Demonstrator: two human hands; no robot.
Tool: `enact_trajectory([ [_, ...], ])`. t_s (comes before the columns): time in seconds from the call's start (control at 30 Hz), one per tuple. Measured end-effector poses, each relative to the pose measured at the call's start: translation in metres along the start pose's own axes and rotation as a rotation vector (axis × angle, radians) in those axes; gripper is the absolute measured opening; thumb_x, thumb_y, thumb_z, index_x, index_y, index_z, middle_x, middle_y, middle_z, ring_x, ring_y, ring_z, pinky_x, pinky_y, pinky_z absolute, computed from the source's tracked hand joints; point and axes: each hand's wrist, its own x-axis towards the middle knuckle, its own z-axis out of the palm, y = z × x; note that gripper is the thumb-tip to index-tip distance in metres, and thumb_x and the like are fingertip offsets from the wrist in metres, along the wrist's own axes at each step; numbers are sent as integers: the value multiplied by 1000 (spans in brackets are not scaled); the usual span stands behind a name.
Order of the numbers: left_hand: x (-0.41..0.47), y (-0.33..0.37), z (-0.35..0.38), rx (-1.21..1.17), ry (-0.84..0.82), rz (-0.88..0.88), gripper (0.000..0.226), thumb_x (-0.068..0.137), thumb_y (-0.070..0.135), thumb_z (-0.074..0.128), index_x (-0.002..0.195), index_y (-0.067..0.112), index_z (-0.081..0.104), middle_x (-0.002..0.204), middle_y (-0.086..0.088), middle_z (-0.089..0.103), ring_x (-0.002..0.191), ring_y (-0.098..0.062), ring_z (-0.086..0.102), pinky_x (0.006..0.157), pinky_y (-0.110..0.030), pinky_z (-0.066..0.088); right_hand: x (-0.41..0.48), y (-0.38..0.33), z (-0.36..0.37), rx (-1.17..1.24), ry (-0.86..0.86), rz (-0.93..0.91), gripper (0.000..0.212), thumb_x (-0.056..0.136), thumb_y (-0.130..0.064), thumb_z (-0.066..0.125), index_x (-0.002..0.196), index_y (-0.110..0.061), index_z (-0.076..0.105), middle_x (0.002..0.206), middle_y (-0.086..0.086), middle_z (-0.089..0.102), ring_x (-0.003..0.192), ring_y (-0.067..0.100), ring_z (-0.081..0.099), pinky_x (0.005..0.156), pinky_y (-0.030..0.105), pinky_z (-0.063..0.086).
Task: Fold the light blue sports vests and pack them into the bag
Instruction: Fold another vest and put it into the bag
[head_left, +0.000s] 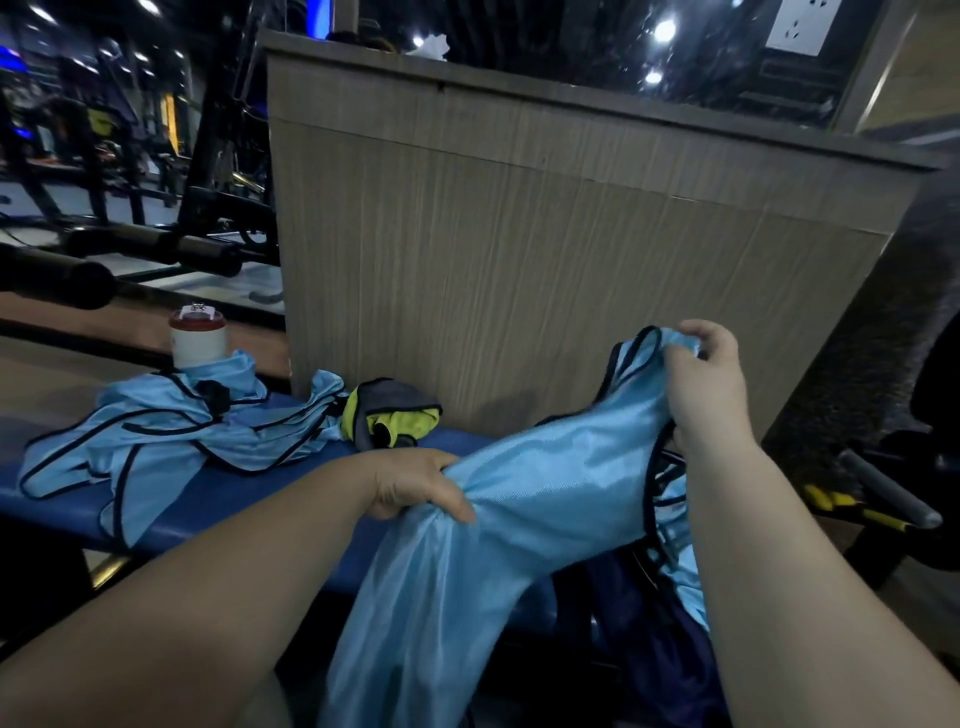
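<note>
Both left hand (415, 486) and right hand (704, 387) are clutching the vest (545, 499) above the bench (260, 493); pulling it taut is probably helping the fold.

Held vest: a light blue shiny sports vest with dark navy trim (545, 499) is stretched between both hands, and its lower part falls toward the bottom edge.
Left hand: the left hand (421, 483) grips a bunch of the vest's fabric, fingers curled round it.
Right hand: the right hand (706, 384) pinches the vest's trimmed edge higher up.
Heap: a crumpled heap of light blue vests (156, 441) lies at the left.
Bench: the heap rests on a blue padded bench (234, 493).
Bundle: a yellow-and-grey cloth bundle (389, 415) sits on the bench, just beside the heap.
Cup: a white cup with a red lid (197, 340) stands behind the heap.
Panel: a grey-brown wood-grain panel (519, 234) stands upright behind the bench.
Below the vest: dark blue fabric (660, 639), too dim to identify.
</note>
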Motion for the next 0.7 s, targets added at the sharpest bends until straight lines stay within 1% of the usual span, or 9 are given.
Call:
enact_trajectory([
  [0.03, 0, 4, -1, -5, 43, 12, 36, 67, 5, 74, 102, 13, 67, 103, -12, 72, 95, -28, 68, 95, -49, 51, -2, 1, 1, -101, -50, -62, 28, 94, -21, 48, 118, -32, 55, 82, -1, 57, 61, 16, 48, 59, 31, 41],
  [0.1, 1, 18, -2, -1, 110, 44, 31, 69, 6, 74, 98, 16, 67, 95, -9, 73, 89, -26, 69, 91, -47, 54, -10, 0, 9, -303, -209, -170, 31, 86, -31, 48, 113, -36, 62, 95, -2, 65, 82, 18, 58, 76, 32, 45],
  [0.2, 4, 43, -1, 37, 137, 106, 25, 73, 6, 73, 95, 13, 66, 92, -10, 70, 86, -26, 68, 85, -44, 53, -28, -5, 27, -375, -543, -196, 37, 78, -49, 60, 113, -39, 66, 113, -15, 64, 109, 8, 58, 96, 30, 44],
  [0.3, 6, 67, 1, 68, 149, 183, 25, 70, 5, 73, 92, 13, 63, 84, -7, 69, 80, -23, 67, 75, -35, 54, -41, -3, 41, -409, -828, -106, 73, 67, -58, 81, 132, -35, 57, 123, -16, 59, 116, 5, 55, 99, 25, 42],
  [0.33, 5, 74, 0, 82, 160, 198, 25, 68, 6, 73, 89, 16, 62, 80, -5, 67, 75, -20, 65, 69, -32, 53, -41, -2, 43, -456, -858, -89, 75, 65, -54, 84, 131, -33, 57, 121, -15, 60, 112, 6, 58, 94, 24, 44],
  [0.4, 1, 86, -4, 97, 168, 222, 32, 66, 9, 75, 93, 17, 60, 85, -4, 64, 75, -17, 64, 65, -31, 54, -37, 0, 44, -452, -831, -64, 46, 71, -38, 86, 111, -25, 68, 98, -10, 68, 88, 9, 65, 76, 24, 49],
  [0.5, 0, 83, -11, 43, 149, 218, 56, 75, -1, 77, 122, 14, 52, 112, -8, 63, 96, -21, 67, 85, -39, 56, -29, 0, 41, -258, -678, -46, 10, 78, -17, 81, 82, -20, 72, 73, 1, 67, 68, 18, 62, 65, 31, 49],
  [0.57, 1, 70, -14, 1, 98, 176, 71, 73, -5, 77, 134, 14, 47, 125, -13, 62, 110, -28, 64, 95, -47, 52, -23, -1, 38, -75, -588, -22, 16, 78, -9, 78, 74, -23, 72, 70, 2, 68, 65, 19, 62, 66, 35, 50],
  [0.7, 4, 45, -11, 59, -43, 52, 59, 70, 7, 78, 126, 6, 60, 123, -13, 66, 114, -30, 63, 101, -47, 48, -14, -7, 30, 106, -450, 3, 22, 81, -1, 71, 73, -21, 69, 64, -4, 68, 60, 13, 64, 65, 29, 50],
])
